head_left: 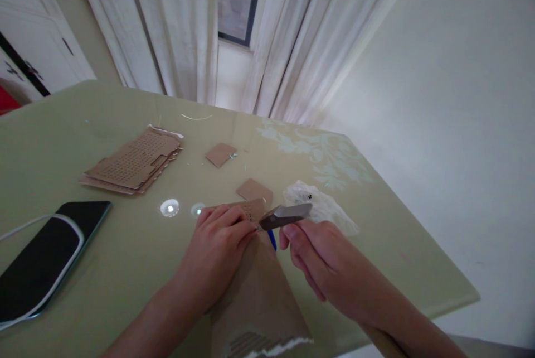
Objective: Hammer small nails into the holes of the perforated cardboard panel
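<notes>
My left hand point(217, 249) presses down on a long strip of brown cardboard point(259, 296) that runs from the table's near edge to a perforated end point(253, 210) under my fingertips. My right hand point(317, 257) holds a grey utility knife point(286, 216), its tip against the cardboard just right of my left fingers. A short blue object point(272, 239) shows between the two hands, below the knife.
A stack of perforated cardboard pieces point(134, 164) lies at the left. Two small cardboard squares point(220, 154) point(254, 190) lie beyond my hands, a crumpled clear plastic bag point(320, 207) to the right. A black phone point(45, 260) with a white cable lies near left. The table edge point(455, 302) drops off at right.
</notes>
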Tool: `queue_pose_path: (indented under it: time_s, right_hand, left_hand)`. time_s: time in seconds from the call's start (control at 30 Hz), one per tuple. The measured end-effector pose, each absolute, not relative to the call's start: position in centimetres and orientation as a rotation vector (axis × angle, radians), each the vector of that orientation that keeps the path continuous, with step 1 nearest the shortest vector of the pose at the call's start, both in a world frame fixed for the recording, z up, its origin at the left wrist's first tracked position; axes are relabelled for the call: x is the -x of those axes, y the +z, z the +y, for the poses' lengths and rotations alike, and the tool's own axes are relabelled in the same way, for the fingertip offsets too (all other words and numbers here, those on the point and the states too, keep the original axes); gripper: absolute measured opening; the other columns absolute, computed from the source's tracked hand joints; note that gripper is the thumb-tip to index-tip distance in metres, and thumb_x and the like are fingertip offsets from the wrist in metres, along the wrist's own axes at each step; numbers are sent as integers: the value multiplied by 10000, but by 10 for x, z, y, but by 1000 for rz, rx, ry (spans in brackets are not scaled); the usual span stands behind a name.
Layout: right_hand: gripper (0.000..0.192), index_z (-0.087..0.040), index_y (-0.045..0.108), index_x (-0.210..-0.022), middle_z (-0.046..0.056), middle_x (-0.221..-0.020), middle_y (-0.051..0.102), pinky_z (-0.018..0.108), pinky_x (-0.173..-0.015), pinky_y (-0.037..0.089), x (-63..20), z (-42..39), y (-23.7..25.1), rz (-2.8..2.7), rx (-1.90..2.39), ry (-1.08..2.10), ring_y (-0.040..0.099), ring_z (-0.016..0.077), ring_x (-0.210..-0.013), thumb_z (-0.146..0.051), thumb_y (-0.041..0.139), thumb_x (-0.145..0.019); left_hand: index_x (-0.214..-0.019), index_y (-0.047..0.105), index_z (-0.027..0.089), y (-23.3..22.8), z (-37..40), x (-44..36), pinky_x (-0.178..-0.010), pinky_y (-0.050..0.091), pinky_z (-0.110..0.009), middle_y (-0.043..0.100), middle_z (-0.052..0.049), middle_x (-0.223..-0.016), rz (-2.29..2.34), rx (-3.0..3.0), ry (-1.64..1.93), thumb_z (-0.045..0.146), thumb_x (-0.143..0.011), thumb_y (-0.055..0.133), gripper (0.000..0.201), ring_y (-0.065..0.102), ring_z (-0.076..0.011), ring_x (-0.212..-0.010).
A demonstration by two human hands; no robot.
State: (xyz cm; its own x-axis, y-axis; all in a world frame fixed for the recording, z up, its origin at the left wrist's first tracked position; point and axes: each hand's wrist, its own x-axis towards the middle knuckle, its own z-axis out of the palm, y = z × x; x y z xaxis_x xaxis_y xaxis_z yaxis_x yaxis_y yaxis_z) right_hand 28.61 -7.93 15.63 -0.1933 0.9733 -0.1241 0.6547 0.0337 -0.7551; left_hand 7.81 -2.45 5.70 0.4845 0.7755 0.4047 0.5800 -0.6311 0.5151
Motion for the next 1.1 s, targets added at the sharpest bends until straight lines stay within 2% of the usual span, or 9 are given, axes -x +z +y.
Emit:
queue_pose_path:
  time_s: [0.2, 0.43, 0.53, 0.6, 0.67, 0.77, 0.9, 1.03, 1.1]
  right_hand:
    - [460, -261, 625, -896, -58, -534, 494, 295, -442, 288, -289, -79, 155, -1837, 1643, 1095, 423, 129, -396, -523, 404, -1205]
    - [424, -260, 632, -933, -62, -528, 515, 308, -478, 317, -285, -81, 158, -1915, 1645, 993, 448, 136, -403, -474, 394, -1211]
    - [388, -257, 623, -888, -68, -486, 502, 308, -481, 313, -285, -78, 152, -1994, 1636, 1018, 447, 137, -396, -406, 441, -1197]
    - [421, -260, 630, -891, -66, -495, 506, 307, -469, 300, -286, -78, 151, -1899, 1633, 1008, 437, 133, -394, -449, 425, -1207]
    - [454, -263, 640, -917, -59, -523, 521, 306, -463, 297, -287, -79, 150, -1800, 1620, 990, 438, 134, -400, -498, 390, -1215]
    - [453, -259, 640, -921, -57, -529, 530, 309, -503, 348, -286, -76, 146, -1853, 1622, 1012, 475, 140, -416, -475, 373, -1217]
    - [422, -253, 606, -866, -67, -495, 503, 319, -563, 397, -284, -71, 142, -2020, 1660, 1036, 510, 144, -421, -414, 407, -1202]
    - [446, -264, 619, -926, -67, -514, 531, 318, -526, 356, -284, -71, 144, -1878, 1632, 984, 468, 140, -398, -463, 350, -1221]
    - [432, -262, 604, -907, -62, -516, 540, 314, -535, 378, -284, -71, 142, -1914, 1631, 1016, 499, 144, -414, -432, 359, -1218]
  left_hand:
    - [-886, 819, 248, 57, -24, -78, -877, 437, -443, 774, -6, -937, 1154, -2431, 858, 120, -976, 801, 157, 677, -271, -955]
    - [-908, 790, 243, 53, -24, -79, -896, 484, -442, 778, -33, -973, 1174, -2449, 871, 160, -1031, 689, 180, 676, -267, -971]
    - [-933, 775, 243, 51, -25, -78, -911, 502, -447, 773, -38, -1000, 1186, -2423, 852, 196, -1035, 701, 134, 686, -271, -990]
    - [-1043, 790, 268, 51, -26, -76, -943, 506, -464, 783, -44, -1091, 1202, -2399, 872, 258, -1013, 766, 39, 693, -285, -1043]
    - [-1271, 762, 300, 51, -27, -75, -1021, 492, -509, 775, -66, -1295, 1239, -2400, 900, 326, -961, 845, 322, 684, -324, -1183]
    - [-1534, 611, 284, 50, -28, -74, -1161, 413, -597, 677, -120, -1557, 1284, -2432, 888, 451, -893, 907, 726, 600, -395, -1406]
    - [-1554, 580, 251, 47, -27, -73, -1192, 399, -606, 676, -142, -1569, 1277, -2431, 841, 583, -898, 870, 790, 605, -403, -1417]
    - [-1557, 570, 238, 46, -26, -73, -1176, 412, -606, 689, -136, -1547, 1287, -2421, 823, 594, -889, 870, 814, 624, -401, -1388]
    - [-1550, 566, 237, 46, -26, -73, -1169, 412, -601, 685, -137, -1552, 1281, -2426, 816, 581, -912, 848, 778, 622, -396, -1390]
